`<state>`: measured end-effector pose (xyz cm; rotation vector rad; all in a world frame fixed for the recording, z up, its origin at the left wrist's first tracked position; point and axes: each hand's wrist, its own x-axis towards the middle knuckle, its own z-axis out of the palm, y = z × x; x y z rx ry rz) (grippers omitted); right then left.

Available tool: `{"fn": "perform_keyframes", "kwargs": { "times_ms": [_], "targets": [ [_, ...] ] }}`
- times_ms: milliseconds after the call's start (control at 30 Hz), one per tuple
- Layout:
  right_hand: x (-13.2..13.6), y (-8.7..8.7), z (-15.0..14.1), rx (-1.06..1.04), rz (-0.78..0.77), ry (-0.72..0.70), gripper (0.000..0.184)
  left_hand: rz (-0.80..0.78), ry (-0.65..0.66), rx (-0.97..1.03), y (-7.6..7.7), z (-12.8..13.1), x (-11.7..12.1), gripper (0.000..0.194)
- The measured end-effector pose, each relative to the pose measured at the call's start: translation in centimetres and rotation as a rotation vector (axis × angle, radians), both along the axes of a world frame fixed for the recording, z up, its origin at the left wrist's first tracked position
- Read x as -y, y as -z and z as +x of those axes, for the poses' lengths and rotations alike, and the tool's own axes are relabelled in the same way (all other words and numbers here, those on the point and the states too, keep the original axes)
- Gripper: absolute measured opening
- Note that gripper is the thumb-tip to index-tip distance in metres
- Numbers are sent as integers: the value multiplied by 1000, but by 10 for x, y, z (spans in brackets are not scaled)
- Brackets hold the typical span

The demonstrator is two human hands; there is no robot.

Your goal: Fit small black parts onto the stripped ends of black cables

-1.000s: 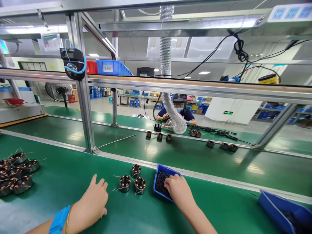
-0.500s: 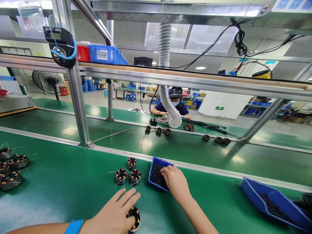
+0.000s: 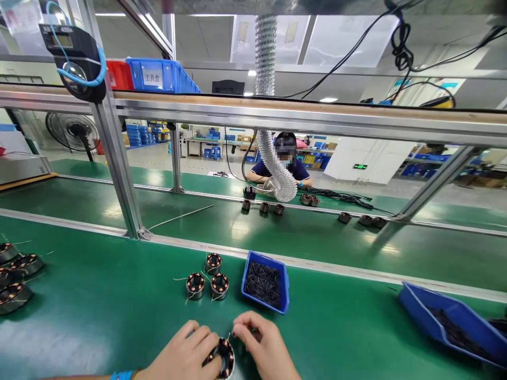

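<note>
My left hand [image 3: 186, 351] is closed on a motor stator [image 3: 226, 359], a dark ring with copper windings, at the bottom middle of the head view. A short wire end sticks up from its top right edge. Beside that wire my right hand [image 3: 263, 343] has thumb and forefinger pinched together; what lies between them is too small and hidden to make out. Farther back stands a blue bin [image 3: 285, 287] full of short black tubes [image 3: 262, 284]. Left of the bin are three more stators [image 3: 195, 285] with loose wire ends.
More stators [image 3: 24, 265] sit at the far left, and a second blue bin [image 3: 420, 309] with black pieces lies tilted at the right. A metal post [image 3: 119, 158] and rail cross the bench. Beyond, a person [image 3: 295, 171] works behind a clear hose [image 3: 273, 153].
My right hand has left the blue bin and come down and toward me, to the stator in my left hand. The left hand still holds that stator. The view has shifted slightly.
</note>
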<state>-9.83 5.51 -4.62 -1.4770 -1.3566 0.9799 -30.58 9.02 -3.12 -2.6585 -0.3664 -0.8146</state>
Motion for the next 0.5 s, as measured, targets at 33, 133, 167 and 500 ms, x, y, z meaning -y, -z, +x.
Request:
{"fn": "perform_keyframes", "kwargs": {
  "times_ms": [33, 133, 167, 500],
  "targets": [
    [-1, 0, -2, -33, -6, 16, 34, -1, -2, -13, 0, 0, 0, 21],
    [-4, -3, -3, -83, -15, 34, 39, -12, -2, -33, -1, 0, 1, 21],
    [-4, -4, -3, -87, -21, 23, 39, -16, -2, -30, -1, 0, 1, 22],
    [-4, -4, -4, -66, -40, -1, 38, -67, -15, -87, 1, -3, 3, 19]
  ]
}}
